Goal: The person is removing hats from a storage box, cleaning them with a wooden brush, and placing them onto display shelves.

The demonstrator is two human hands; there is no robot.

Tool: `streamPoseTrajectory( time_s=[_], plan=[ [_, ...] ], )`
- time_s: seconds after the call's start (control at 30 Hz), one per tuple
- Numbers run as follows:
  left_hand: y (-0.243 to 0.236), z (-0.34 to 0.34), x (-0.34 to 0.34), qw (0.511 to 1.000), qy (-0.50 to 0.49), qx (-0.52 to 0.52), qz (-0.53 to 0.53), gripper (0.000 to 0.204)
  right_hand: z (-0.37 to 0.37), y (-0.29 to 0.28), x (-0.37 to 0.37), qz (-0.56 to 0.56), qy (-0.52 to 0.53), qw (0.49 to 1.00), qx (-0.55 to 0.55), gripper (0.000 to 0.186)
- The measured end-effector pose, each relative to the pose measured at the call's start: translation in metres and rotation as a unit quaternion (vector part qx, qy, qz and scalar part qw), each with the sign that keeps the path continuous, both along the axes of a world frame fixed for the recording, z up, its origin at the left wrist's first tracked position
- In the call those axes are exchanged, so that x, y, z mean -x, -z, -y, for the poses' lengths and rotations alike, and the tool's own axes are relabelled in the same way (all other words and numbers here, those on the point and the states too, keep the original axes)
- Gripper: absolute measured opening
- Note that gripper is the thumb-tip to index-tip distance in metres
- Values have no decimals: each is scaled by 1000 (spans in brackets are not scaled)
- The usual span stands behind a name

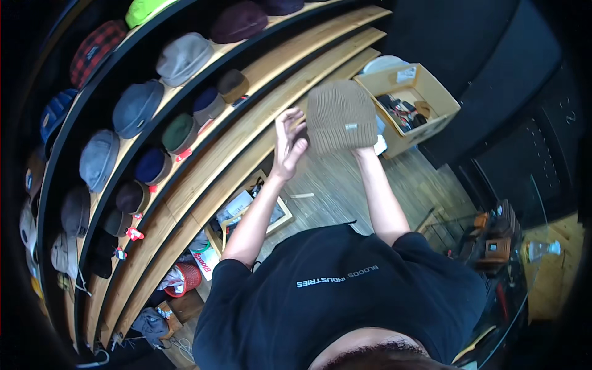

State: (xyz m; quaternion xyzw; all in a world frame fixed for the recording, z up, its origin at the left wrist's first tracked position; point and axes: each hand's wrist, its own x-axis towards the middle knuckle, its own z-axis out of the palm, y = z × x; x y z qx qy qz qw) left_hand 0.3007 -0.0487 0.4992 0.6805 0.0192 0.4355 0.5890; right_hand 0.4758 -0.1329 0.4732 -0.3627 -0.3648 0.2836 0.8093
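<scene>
A brown ribbed knit beanie (341, 114) with a folded cuff and a small pale tag is held up in front of me. My right hand (364, 150) supports it from below; most of that hand is hidden inside or behind the knit, with only the part by the wrist showing. Just left of the beanie, my left hand (290, 145) is raised with its fingers apart and nothing in them. Whether its fingertips brush the knit is hard to tell.
Curved wooden shelves (203, 145) on the left carry rows of caps and beanies. Beyond the beanie stands a cardboard box (444, 102) of small items. A wooden tray (282, 216) and a red basket (192, 277) sit low at left. A glass case (456, 237) is at right.
</scene>
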Motion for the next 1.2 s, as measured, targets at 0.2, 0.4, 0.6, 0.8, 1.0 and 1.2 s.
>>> streamPoseTrajectory(
  time_s=[0.2,0.4,0.6,0.8,1.0,1.2],
  plan=[
    [-20,-8,-13,965,15,253,-64,67,-22,12,12,52,-84,994,39,56],
    [-23,-7,-12,958,-185,215,-47,53,-38,11,47,145,-107,981,76,63],
    [-29,-35,8,957,-251,135,-56,59,-36,15,61,347,-80,925,133,70],
    [-29,-29,17,951,-285,98,-70,51,-47,24,58,358,-8,933,35,70],
    [-38,-22,26,949,-294,85,-76,45,-67,26,38,411,-20,911,33,75],
    [-55,-17,38,975,-182,106,-67,63,-95,8,57,113,-227,920,-299,58]
  ],
)
